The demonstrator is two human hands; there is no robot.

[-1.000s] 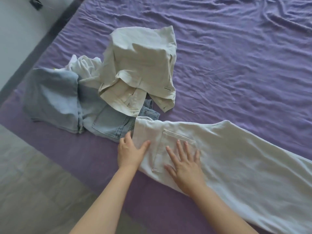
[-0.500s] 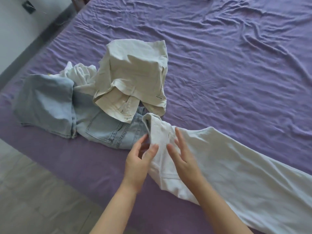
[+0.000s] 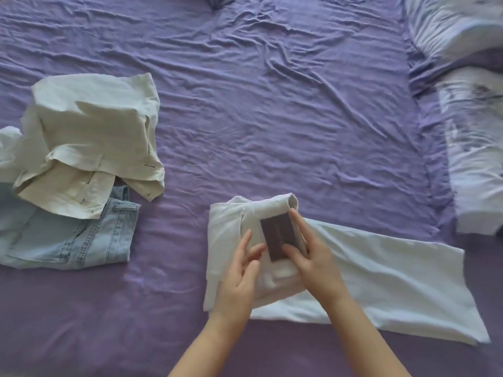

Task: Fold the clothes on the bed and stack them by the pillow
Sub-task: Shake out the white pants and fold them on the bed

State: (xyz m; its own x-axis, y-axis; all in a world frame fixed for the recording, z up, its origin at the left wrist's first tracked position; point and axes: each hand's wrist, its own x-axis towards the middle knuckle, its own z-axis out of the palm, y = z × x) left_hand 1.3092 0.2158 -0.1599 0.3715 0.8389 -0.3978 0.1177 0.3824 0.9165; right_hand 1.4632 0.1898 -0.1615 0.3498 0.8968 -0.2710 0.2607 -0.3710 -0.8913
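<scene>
The right hand (image 3: 313, 257) pinches a small dark brown card-like object (image 3: 277, 238) between thumb and forefinger, holding it over the waist end of the white trousers (image 3: 367, 281). The left hand (image 3: 239, 273) lies just beside it with fingers relaxed and nearly straight, fingertips resting on the bunched white cloth and gripping nothing. The trousers lie near the front edge of the purple bed (image 3: 272, 104), waist rolled or bunched up under the hands, legs running flat to the right.

To the left, well apart, sit the light blue jeans (image 3: 68, 238), partly covered by a rumpled cream garment (image 3: 92, 137); another white piece (image 3: 8, 153) peeks out behind it. At the far right lies the pillow (image 3: 473, 148), with no stack beside it yet.

Judging from this, the bunched waist could spoil the fold: unless flattened, it will probably crease or slump. The brown thing, if left inside, could get folded into the cloth.

What the brown object is cannot be told; it may be a tag or a card. The pillow is blurred and cut off at the right edge, and the jeans and the white piece run off the left.
</scene>
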